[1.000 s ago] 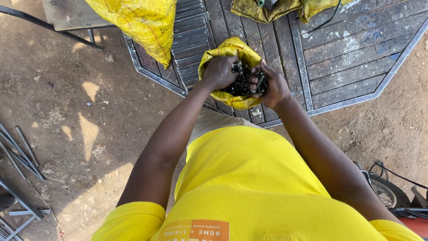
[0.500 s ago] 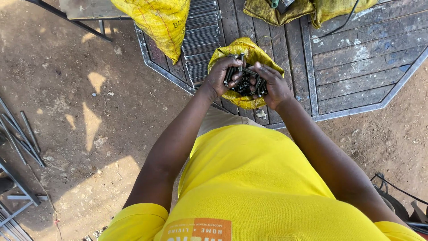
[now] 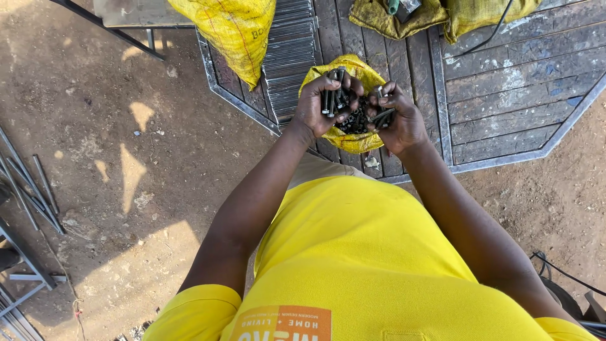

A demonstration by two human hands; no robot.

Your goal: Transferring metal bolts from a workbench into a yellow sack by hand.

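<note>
Above a wooden platform (image 3: 517,82) on dirt ground, a small yellow bag (image 3: 353,142) of dark bolts (image 3: 355,120) sits between two hands; the left hand (image 3: 325,104) is closed around several long bolts, the right hand (image 3: 401,120) grips a few more beside it

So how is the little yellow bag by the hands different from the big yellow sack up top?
The small yellow bag is open, and dark bolts show inside it; nothing shows inside the big yellow sack. The left hand and right hand are at the small bag, holding bolts, while no hand touches the big sack. The small bag is crumpled low; the big sack hangs down past a table edge. Both are yellow woven plastic.
</note>
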